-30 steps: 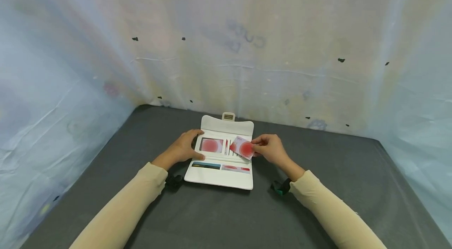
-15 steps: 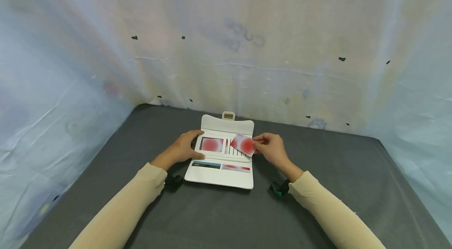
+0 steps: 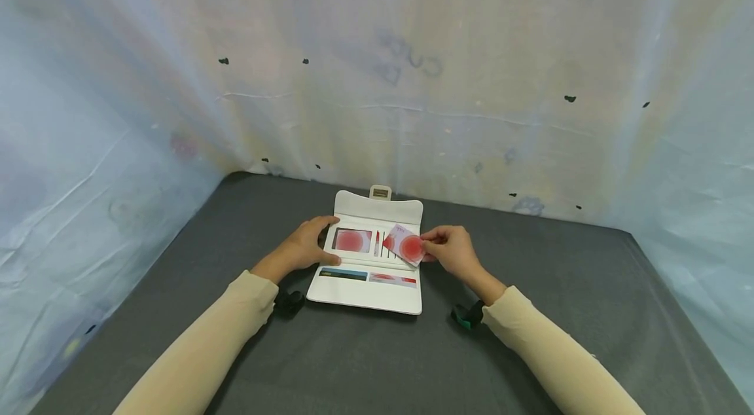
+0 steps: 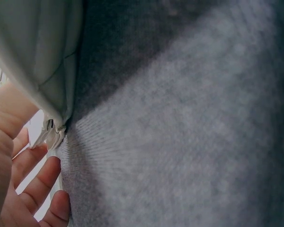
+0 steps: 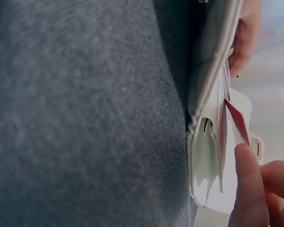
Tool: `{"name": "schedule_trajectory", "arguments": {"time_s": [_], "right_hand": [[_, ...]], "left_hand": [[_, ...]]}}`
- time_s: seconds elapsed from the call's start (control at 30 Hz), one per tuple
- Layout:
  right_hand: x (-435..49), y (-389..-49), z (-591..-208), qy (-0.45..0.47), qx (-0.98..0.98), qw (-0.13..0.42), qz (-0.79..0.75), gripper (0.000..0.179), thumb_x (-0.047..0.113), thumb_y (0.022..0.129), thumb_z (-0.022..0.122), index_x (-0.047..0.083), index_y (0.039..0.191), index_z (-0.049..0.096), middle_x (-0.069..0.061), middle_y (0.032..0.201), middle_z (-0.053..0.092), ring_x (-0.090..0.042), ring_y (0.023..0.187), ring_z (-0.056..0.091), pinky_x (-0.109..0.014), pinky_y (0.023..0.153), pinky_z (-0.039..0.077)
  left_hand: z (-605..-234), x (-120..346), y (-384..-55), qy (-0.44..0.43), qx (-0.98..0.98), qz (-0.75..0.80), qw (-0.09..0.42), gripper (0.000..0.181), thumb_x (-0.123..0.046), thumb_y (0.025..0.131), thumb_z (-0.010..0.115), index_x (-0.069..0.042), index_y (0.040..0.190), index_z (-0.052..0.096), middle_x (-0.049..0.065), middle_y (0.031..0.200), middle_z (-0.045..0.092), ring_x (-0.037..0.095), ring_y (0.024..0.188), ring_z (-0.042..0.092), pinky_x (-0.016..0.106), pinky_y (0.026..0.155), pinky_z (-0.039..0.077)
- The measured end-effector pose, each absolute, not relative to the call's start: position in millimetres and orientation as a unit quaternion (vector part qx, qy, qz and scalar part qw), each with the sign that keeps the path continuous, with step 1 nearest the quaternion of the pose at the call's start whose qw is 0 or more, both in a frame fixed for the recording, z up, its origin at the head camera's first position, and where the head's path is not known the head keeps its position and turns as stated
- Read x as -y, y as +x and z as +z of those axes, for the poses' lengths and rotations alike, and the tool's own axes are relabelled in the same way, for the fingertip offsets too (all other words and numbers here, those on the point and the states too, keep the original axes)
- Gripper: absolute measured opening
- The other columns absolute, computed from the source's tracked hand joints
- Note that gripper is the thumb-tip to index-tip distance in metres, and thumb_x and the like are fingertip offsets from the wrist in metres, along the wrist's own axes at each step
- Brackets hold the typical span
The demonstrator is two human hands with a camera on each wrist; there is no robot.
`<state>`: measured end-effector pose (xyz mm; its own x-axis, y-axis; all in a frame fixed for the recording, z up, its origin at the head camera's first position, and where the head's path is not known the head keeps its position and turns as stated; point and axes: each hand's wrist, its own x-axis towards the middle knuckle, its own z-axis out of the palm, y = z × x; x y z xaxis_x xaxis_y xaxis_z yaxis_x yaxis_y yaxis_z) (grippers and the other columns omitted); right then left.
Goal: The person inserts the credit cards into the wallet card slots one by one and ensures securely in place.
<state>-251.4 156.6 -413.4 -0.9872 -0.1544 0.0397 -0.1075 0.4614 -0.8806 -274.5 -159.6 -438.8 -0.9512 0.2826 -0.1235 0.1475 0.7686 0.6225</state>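
Observation:
A white wallet point(image 3: 365, 298) lies unfolded on the dark cloth, its clasp flap pointing away from me. My left hand point(image 3: 302, 246) holds its left side, with the thumb and fingertips spread along that edge. The left wrist view shows the fingers point(image 4: 47, 177) against the wallet's side. Between right thumb and fingers, my right hand point(image 3: 455, 249) pinches a pink card point(image 3: 405, 245) with a red circle. The card slants over the card slots on the right of the middle panel. In the right wrist view the card point(image 5: 237, 120) stands out from the wallet's inside.
A pink card point(image 3: 351, 241) shows in the wallet's window pocket. A blue-black card point(image 3: 343, 275) and a pink one point(image 3: 392, 280) sit in the lower panel's slots. Behind the grey-black cloth point(image 3: 365, 362) hangs a pale patterned curtain point(image 3: 448, 88).
The card in my right hand rises slightly and tilts flatter half a second ago, then comes back down to a steeper slant. My left hand and the wallet stay nearly still.

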Motion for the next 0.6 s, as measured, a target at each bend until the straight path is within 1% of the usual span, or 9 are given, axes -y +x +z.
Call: {"name": "schedule_trajectory", "arguments": {"time_s": [0.1,0.23,0.43,0.6], "right_hand": [[-157.2,-251.7,-413.8,-0.082,-0.854,0.033,-0.512,0.015,-0.003,0.087,0.065,-0.011,0.099,0.07,-0.025,0.087,0.07,-0.027,0.065,0.07,-0.042,0.065,0.058],[-157.9,-252.5,-415.7,-0.082,-0.853,0.047,-0.513,0.014,-0.001,0.087,0.066,-0.008,0.098,0.071,-0.022,0.088,0.071,-0.016,0.062,0.069,-0.038,0.064,0.059],[-158.1,-252.1,-415.8,-0.087,-0.854,0.085,-0.506,0.014,-0.002,0.088,0.065,-0.008,0.099,0.071,-0.023,0.093,0.071,-0.019,0.066,0.07,-0.039,0.066,0.059],[-156.8,-251.4,-414.1,-0.089,-0.852,0.098,-0.506,0.017,0.0,0.089,0.065,-0.01,0.102,0.069,-0.026,0.098,0.069,-0.028,0.071,0.071,-0.043,0.068,0.058]], "left_hand": [[-438.7,159.8,-273.8,0.113,-0.935,0.319,0.107,0.093,-0.036,0.071,0.086,-0.018,0.148,0.037,0.013,0.147,0.042,0.032,0.126,0.046,0.052,0.102,0.042],[-439.1,160.1,-273.4,0.108,-0.935,0.321,0.11,0.093,-0.035,0.071,0.086,-0.019,0.148,0.037,0.012,0.151,0.038,0.032,0.132,0.041,0.054,0.105,0.039],[-438.6,161.1,-273.8,0.108,-0.936,0.318,0.11,0.093,-0.036,0.071,0.086,-0.019,0.148,0.037,0.013,0.151,0.038,0.033,0.132,0.04,0.054,0.105,0.038],[-439.1,161.9,-274.1,0.109,-0.935,0.318,0.111,0.094,-0.036,0.071,0.086,-0.019,0.148,0.036,0.012,0.149,0.04,0.032,0.128,0.043,0.053,0.102,0.041]]}}
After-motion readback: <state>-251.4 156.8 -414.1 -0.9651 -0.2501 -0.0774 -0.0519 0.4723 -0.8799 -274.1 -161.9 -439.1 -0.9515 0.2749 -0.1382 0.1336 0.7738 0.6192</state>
